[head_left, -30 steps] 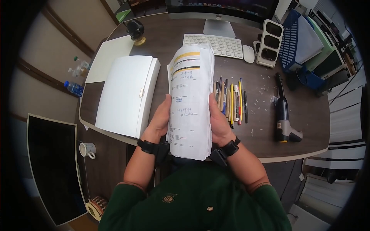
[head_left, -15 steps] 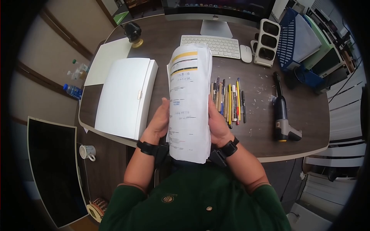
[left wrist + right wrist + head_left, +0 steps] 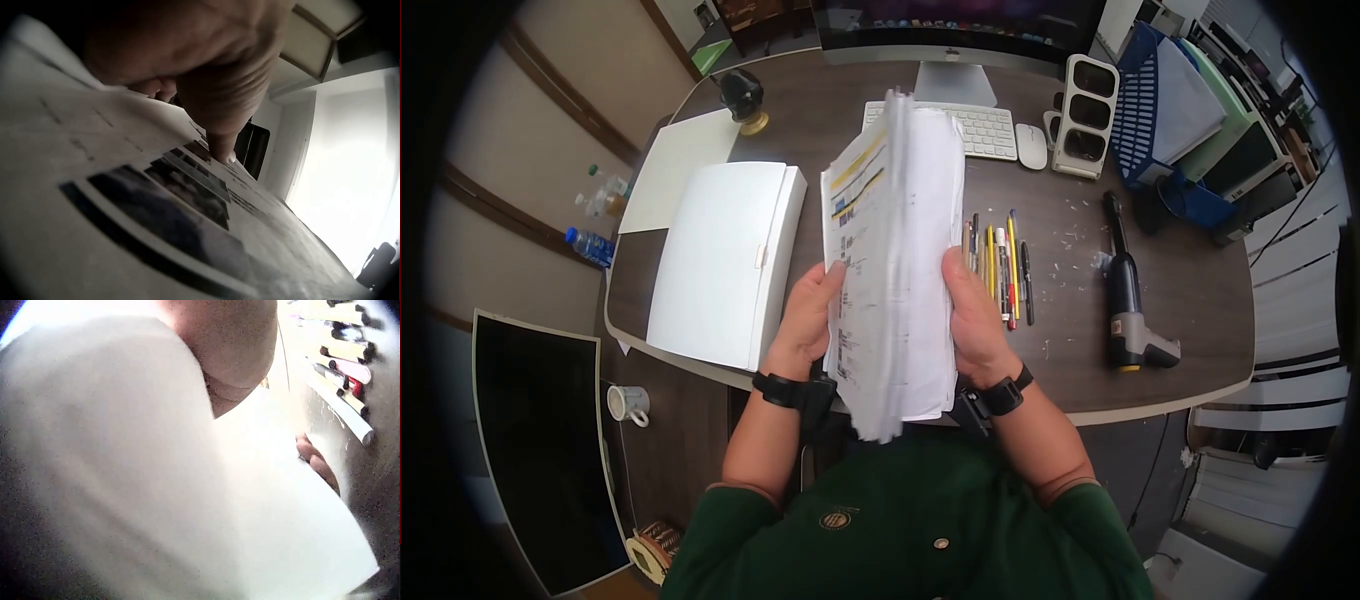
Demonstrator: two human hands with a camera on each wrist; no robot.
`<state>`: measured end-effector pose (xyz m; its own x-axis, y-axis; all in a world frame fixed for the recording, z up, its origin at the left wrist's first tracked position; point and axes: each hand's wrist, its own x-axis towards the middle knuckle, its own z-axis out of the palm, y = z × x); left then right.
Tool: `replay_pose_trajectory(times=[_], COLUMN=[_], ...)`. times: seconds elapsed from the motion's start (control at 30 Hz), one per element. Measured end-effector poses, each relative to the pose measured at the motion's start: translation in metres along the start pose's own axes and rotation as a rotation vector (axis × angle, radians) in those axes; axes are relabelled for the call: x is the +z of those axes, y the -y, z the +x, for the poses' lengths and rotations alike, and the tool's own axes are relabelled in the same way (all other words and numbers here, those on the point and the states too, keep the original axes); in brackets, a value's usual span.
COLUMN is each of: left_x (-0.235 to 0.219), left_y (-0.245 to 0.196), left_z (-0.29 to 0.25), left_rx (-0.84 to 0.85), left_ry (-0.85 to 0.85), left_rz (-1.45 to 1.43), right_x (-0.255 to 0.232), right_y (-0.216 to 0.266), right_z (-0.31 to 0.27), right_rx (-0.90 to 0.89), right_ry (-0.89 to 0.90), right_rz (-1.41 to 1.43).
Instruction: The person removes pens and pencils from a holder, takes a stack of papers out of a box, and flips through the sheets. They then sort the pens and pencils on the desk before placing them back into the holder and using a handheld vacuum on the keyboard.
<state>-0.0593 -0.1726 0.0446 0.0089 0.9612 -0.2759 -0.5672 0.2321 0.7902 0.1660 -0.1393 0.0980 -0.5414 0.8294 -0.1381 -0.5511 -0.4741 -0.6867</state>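
Note:
Over the desk's front edge, a thick stack of printed papers [image 3: 930, 260] is held up by both hands. My left hand [image 3: 805, 315] grips its left edge, thumb on the printed page and fingers behind. My right hand [image 3: 978, 315] grips the right edge, thumb along the white side. Blurred sheets stand up in a ridge down the middle, between a printed page on the left and a whiter one. In the left wrist view the thumb [image 3: 222, 140] presses beside printed pictures [image 3: 169, 206]. The right wrist view has white paper [image 3: 125, 456] below the hand, fingertips showing past its far edge.
Several pens and pencils [image 3: 1005, 270] lie right of the papers, near white scraps [image 3: 1065, 240]. A white file box [image 3: 710, 270] lies at left, a black and grey handheld tool with a long nozzle [image 3: 1128, 290] at right. Behind are a keyboard [image 3: 988, 130] and mouse [image 3: 1031, 146].
The stack showed one flat printed front page; now its sheets are parted, with pages blurred upright in the middle. My left thumb has come onto the page. Both hands stay at the edges.

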Motion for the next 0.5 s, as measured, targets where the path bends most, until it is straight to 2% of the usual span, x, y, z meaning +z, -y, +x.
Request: replay_pose_trajectory(times=[0.07, 0.27, 0.37, 0.5], left_x=[0.002, 0.007, 0.001, 0.001], left_y=[-0.003, -0.003, 0.0, -0.003], left_z=[0.001, 0.001, 0.003, 0.003], left_rx=[0.03, 0.067, 0.072, 0.089], left_ry=[-0.059, -0.154, -0.184, -0.204], left_rz=[-0.004, -0.031, 0.001, 0.084], right_x=[0.006, 0.007, 0.003, -0.002], right_y=[0.009, 0.019, 0.026, 0.032], right_z=[-0.005, -0.008, -0.006, -0.006], right_rx=[-0.058, -0.076, -0.018, 0.014], right_ry=[-0.048, -0.1, -0.107, -0.145], right_rz=[-0.06, -0.11, -0.007, -0.054])
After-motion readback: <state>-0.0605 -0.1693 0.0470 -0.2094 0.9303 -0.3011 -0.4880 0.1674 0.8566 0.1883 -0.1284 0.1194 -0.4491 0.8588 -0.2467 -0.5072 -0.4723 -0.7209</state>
